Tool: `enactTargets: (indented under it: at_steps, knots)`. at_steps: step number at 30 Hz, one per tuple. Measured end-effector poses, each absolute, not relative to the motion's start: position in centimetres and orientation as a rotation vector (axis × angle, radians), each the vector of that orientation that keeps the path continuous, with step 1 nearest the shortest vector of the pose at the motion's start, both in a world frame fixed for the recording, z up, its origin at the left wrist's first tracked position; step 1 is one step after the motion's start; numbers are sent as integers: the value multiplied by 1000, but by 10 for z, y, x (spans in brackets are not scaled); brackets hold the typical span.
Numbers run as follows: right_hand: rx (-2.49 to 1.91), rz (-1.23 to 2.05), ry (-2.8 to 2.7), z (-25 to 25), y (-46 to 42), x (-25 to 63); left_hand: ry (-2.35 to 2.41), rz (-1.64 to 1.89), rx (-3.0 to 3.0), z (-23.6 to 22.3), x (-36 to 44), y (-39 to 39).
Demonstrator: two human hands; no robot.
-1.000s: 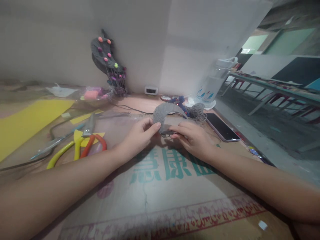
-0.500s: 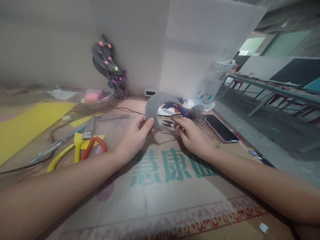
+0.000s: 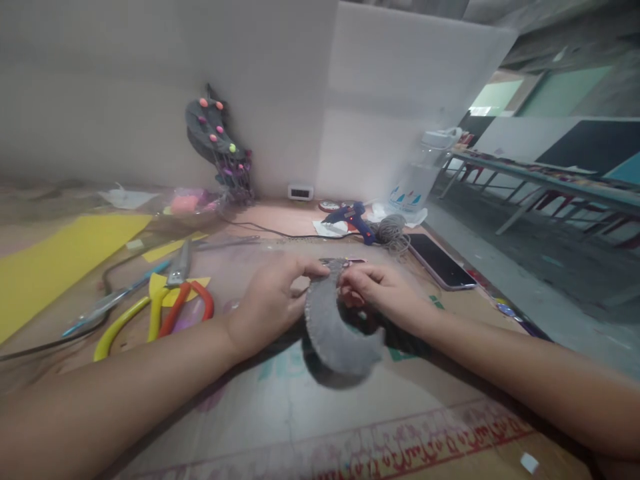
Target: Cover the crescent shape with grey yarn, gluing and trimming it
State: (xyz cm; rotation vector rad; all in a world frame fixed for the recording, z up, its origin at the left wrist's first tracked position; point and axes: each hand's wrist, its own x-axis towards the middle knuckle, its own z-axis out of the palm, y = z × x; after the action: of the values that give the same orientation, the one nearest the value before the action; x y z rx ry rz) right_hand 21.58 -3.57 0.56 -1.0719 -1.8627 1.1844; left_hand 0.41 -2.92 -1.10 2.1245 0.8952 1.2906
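Observation:
A grey crescent wrapped in yarn (image 3: pixel 335 333) is held above the table, its curve hanging down toward me and blurred at the lower tip. My left hand (image 3: pixel 273 293) is closed on its upper end, thumb and fingers at the left edge. Right beside that end, my right hand (image 3: pixel 375 290) has its fingers pinched together; what is between them is hidden. A ball of grey yarn (image 3: pixel 391 230) lies beyond my right hand, touching or close to a blue glue gun (image 3: pixel 353 219) on white paper.
Scissors with red and yellow handles (image 3: pixel 173 293) lie at left near yellow sheets (image 3: pixel 75 257). A phone (image 3: pixel 443 261) and a water bottle (image 3: pixel 415 173) are at right. A decorated grey crescent (image 3: pixel 213 130) leans on the back wall. A black cord (image 3: pixel 270 227) crosses behind my hands.
The crescent has come toward me and turned so that its curve hangs below my hands. Dark pointed tips seen at my right hand no longer show. The glue gun is now uncovered.

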Motion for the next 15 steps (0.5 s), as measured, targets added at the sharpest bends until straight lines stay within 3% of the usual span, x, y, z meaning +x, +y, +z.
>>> enactTargets:
  at_steps: [6, 12, 15]
  knots:
    - [-1116, 1227, -1819, 6, -43, 208, 772, 1281, 2164, -16, 4, -22]
    - [-1104, 606, -1677, 12, -37, 220, 798, 1227, 2018, -16, 0, -21]
    - [-1175, 665, -1746, 12, -29, 224, 696, 1136, 1981, -14, 1, -20]
